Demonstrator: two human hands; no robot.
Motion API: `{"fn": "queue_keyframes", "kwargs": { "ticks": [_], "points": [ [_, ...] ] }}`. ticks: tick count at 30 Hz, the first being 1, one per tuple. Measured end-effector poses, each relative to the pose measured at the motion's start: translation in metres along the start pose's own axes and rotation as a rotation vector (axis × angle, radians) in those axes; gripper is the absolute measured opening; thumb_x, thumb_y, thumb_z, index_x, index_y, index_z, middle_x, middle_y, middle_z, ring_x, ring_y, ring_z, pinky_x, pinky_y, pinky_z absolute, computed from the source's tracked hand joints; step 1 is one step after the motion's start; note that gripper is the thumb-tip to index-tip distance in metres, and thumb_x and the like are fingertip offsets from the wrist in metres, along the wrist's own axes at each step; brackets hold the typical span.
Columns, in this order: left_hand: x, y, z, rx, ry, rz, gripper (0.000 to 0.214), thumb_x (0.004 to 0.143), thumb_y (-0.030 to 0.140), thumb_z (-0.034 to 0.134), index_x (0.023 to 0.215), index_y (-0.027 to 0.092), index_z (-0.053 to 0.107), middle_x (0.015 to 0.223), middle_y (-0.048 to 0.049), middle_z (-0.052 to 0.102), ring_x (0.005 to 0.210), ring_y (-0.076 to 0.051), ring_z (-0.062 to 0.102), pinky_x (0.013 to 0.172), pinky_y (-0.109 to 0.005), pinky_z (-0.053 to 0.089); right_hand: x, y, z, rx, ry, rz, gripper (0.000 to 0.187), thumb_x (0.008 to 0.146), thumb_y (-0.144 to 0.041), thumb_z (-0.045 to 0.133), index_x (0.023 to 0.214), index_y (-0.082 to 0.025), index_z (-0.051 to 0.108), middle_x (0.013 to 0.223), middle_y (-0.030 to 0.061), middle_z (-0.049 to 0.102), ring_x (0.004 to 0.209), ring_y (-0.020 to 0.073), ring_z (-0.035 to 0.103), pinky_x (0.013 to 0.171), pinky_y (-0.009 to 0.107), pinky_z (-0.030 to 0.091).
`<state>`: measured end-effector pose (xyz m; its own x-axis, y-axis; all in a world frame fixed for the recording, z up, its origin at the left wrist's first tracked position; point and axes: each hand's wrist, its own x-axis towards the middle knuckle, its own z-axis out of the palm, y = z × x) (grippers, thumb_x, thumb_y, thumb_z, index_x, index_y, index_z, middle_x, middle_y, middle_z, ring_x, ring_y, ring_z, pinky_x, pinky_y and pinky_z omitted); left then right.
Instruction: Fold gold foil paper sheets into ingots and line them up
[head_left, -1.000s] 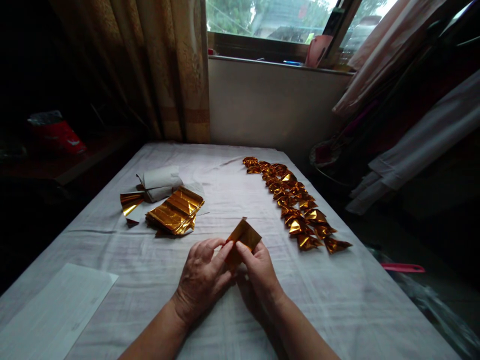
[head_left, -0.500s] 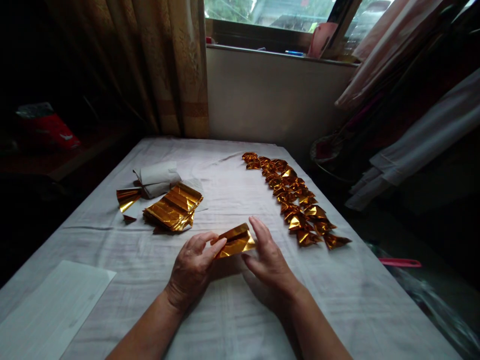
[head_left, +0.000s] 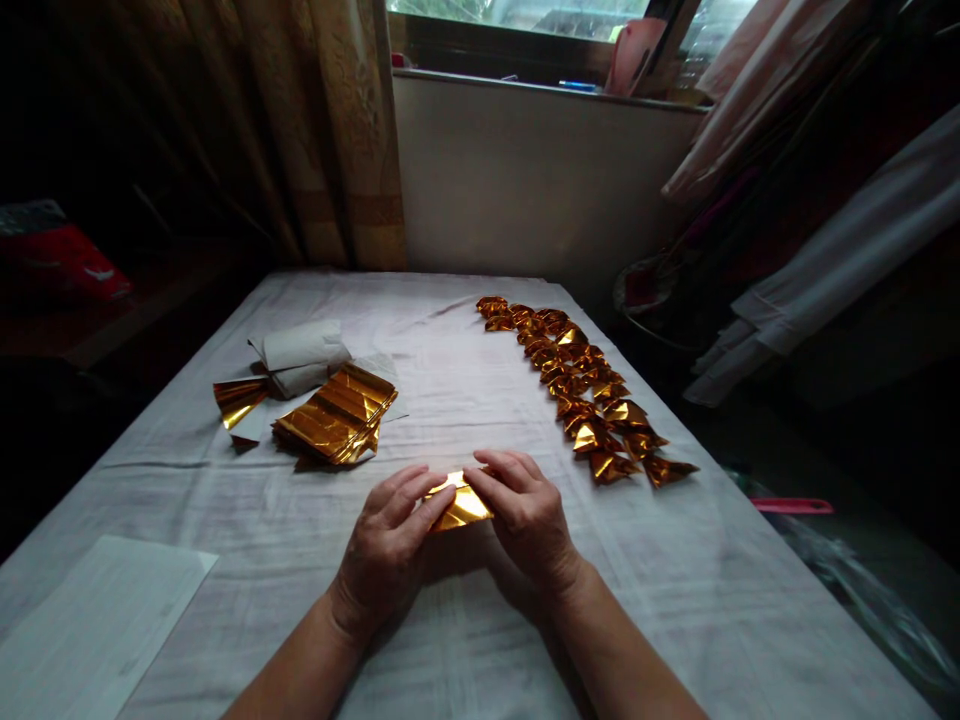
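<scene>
A small folded piece of gold foil paper lies on the white cloth near the front middle. My left hand pinches its left side with curled fingers. My right hand presses down on its right side with fingertips together. A loose stack of flat gold foil sheets sits to the left of my hands. A long row of several folded gold pieces runs from the far middle toward the right front.
The table is covered by a white cloth. A white paper sheet lies at the front left, a white paper roll and a gold scrap behind the stack. Curtain, wall and window are behind; hanging cloth and clutter at right.
The gold piece was held up off the cloth a second ago; it has been lowered flat, and my right hand, briefly open, has closed down onto it.
</scene>
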<state>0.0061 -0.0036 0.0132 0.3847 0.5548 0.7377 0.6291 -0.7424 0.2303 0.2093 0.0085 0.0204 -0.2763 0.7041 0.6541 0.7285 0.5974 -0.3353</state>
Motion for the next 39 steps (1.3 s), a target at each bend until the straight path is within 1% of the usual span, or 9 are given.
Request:
{"fn": "queue_keyframes", "kwargs": {
  "ticks": [4,9,13,17,20,24,31,37,39],
  "points": [
    [0.000,-0.001,-0.001,-0.004,0.007,-0.006,0.032,0.095,0.010,0.051,0.122,0.019,0.064,0.119,-0.0110,0.068,0.118,-0.022,0.060,0.100,-0.039,0.055,-0.004,-0.002,0.009,0.125,0.001,0.032,0.033,0.096,-0.017,0.050,0.117,-0.030,0.071,0.113,0.0072,0.072,0.108,0.0228,0.065,0.097,0.044,0.055],
    [-0.002,-0.005,0.001,-0.144,-0.053,-0.059,0.031,0.094,0.009,0.049,0.119,0.018,0.064,0.119,-0.0111,0.068,0.117,-0.021,0.062,0.099,-0.037,0.056,-0.009,0.002,0.014,0.192,-0.023,0.023,0.034,0.093,-0.016,0.055,0.121,-0.029,0.069,0.119,0.0085,0.070,0.117,0.0242,0.062,0.103,0.047,0.052],
    [-0.004,-0.009,0.002,-0.169,-0.085,-0.068,0.023,0.093,0.012,0.053,0.109,0.019,0.067,0.110,-0.0096,0.072,0.118,-0.023,0.062,0.099,-0.041,0.055,-0.015,0.004,0.012,0.160,-0.099,-0.007,0.027,0.093,-0.020,0.058,0.116,-0.027,0.070,0.118,0.0095,0.070,0.113,0.0230,0.064,0.097,0.043,0.055],
    [-0.006,-0.008,0.002,-0.173,-0.194,-0.103,0.015,0.093,0.016,0.056,0.100,0.019,0.069,0.102,-0.0070,0.073,0.111,-0.022,0.064,0.098,-0.041,0.055,-0.018,0.004,0.009,0.093,-0.200,-0.024,0.016,0.093,-0.020,0.060,0.100,-0.024,0.073,0.106,0.0088,0.073,0.102,0.0220,0.067,0.088,0.038,0.057],
    [-0.007,-0.007,0.000,-0.178,-0.256,-0.132,0.014,0.093,0.018,0.057,0.098,0.020,0.069,0.098,-0.0054,0.074,0.105,-0.020,0.067,0.100,-0.042,0.054,-0.018,0.004,0.008,0.061,-0.234,-0.018,0.014,0.092,-0.019,0.062,0.097,-0.024,0.074,0.104,0.0078,0.074,0.097,0.0217,0.068,0.086,0.037,0.056],
    [-0.006,-0.007,-0.001,-0.159,-0.256,-0.152,0.013,0.094,0.019,0.056,0.096,0.020,0.069,0.096,-0.0043,0.075,0.098,-0.020,0.068,0.099,-0.042,0.053,-0.017,0.005,0.007,0.059,-0.241,0.006,0.016,0.091,-0.017,0.060,0.097,-0.025,0.074,0.104,0.0067,0.074,0.097,0.0213,0.067,0.086,0.036,0.054],
    [-0.005,-0.006,0.000,-0.129,-0.228,-0.208,0.012,0.093,0.020,0.055,0.094,0.021,0.067,0.088,-0.0038,0.073,0.089,-0.020,0.066,0.084,-0.036,0.055,-0.017,0.007,0.004,0.050,-0.271,0.081,0.021,0.087,-0.016,0.062,0.101,-0.027,0.073,0.107,0.0050,0.074,0.100,0.0217,0.065,0.088,0.038,0.048],
    [-0.004,-0.004,0.003,-0.095,-0.217,-0.256,0.010,0.095,0.024,0.054,0.093,0.020,0.064,0.086,-0.0041,0.070,0.085,-0.020,0.065,0.079,-0.035,0.054,-0.013,0.005,0.005,0.089,-0.274,0.148,0.008,0.088,-0.024,0.067,0.092,-0.026,0.073,0.101,0.0039,0.074,0.094,0.0210,0.064,0.086,0.038,0.045],
    [-0.004,-0.005,0.005,-0.067,-0.197,-0.272,0.010,0.095,0.023,0.053,0.094,0.020,0.063,0.086,-0.0036,0.070,0.082,-0.019,0.065,0.078,-0.034,0.054,-0.013,0.005,0.008,0.096,-0.258,0.178,0.007,0.089,-0.028,0.066,0.088,-0.025,0.073,0.098,0.0037,0.074,0.093,0.0206,0.064,0.085,0.037,0.044]
  ]
}}
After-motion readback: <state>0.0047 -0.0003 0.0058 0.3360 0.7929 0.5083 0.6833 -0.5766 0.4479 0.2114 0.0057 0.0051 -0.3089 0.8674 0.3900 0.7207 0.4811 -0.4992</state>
